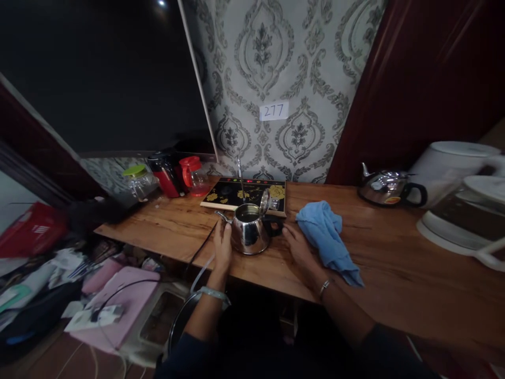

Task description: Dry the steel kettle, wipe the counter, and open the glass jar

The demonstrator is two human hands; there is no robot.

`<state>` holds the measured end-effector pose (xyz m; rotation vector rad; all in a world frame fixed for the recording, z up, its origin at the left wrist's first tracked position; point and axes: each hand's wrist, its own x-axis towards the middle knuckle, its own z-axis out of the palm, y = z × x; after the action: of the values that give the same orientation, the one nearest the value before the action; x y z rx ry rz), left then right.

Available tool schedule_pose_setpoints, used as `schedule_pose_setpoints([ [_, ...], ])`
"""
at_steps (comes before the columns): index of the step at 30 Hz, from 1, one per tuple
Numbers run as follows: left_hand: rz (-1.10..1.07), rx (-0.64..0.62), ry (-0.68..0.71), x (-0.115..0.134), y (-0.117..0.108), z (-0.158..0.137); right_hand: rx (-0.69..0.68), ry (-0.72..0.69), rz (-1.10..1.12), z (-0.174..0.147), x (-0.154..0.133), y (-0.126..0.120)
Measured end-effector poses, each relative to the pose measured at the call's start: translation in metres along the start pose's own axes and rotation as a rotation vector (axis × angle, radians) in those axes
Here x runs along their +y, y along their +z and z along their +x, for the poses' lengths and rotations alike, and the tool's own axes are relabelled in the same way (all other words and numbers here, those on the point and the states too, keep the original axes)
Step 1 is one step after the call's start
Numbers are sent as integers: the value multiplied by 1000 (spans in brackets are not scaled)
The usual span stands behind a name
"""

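Observation:
A shiny metal kettle point(250, 235) stands near the front edge of the wooden table, its lid point(265, 202) tipped up on the right and its mouth uncovered. My left hand point(222, 245) is held against its side, just under the spout. On the other side, my right hand point(296, 243) has its fingers at the black handle point(275, 226). Between them the two hands hold the kettle. Behind it lies a black electric tea stove point(221, 193) with gold flowers and a thin metal water spout point(240, 173). The kettle's inside is dark, so its contents cannot be made out.
A blue cloth point(325, 237) lies crumpled right of my right hand. Farther right stand a second metal kettle point(384, 188) and a large glass-and-white pot point(457, 216). At the back left are a red-lidded jug point(194, 179) and a green-lidded jar point(140, 184). A cable hangs over the table's front edge.

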<state>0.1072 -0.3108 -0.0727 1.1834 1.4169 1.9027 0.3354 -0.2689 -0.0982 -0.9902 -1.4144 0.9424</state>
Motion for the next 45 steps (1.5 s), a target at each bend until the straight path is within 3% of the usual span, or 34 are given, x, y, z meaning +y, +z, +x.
schedule_pose_setpoints([
  [5,0,12,30,-7,6,-3,-26,135,96,3,7,4],
  [17,33,18,45,-1,13,-20,3,94,137,-13,-18,-9],
  [26,-36,22,36,-7,21,-27,126,-147,20,-13,-65,-20],
  [30,-7,32,57,-6,21,-28,39,-207,76,1,-88,-13],
  [35,25,56,77,-1,21,-29,-6,-212,94,17,-97,0],
  [39,36,53,82,-3,21,-29,4,-253,-36,23,-99,8],
  [45,81,54,75,-9,18,-30,-29,-436,-305,33,-111,17],
])
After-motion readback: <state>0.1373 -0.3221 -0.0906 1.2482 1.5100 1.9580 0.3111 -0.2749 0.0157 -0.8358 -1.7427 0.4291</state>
